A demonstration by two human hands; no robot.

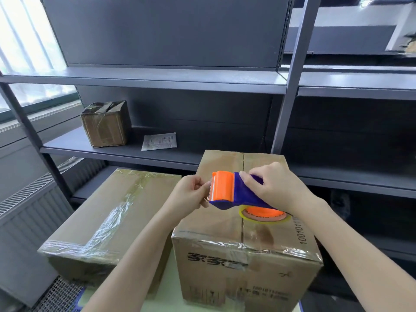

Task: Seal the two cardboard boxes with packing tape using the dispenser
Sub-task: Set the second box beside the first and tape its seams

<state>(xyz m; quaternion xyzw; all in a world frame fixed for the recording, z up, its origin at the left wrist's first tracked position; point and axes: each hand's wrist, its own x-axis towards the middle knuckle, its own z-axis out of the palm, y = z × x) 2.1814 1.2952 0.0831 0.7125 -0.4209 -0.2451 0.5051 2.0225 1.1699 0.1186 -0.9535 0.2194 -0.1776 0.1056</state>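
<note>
Above right box [216, 226]: tape dispenser [227, 191] gripped two-handed

Over the right box top, the tape dispenser sits with its orange toothed end pointing left; cannot tell if the roll touches the cardboard. Right hand [273, 184] grips the blue body from above, fingers curled round it. Left hand [191, 194] pinches at the toothed edge, thumb and fingertips closed; tape there too clear to make out. Left box [108, 212] stands just beside, taped across its top. Behind, grey shelving [157, 82] holds a small taped box [105, 123] and a paper packet [159, 141].
</note>
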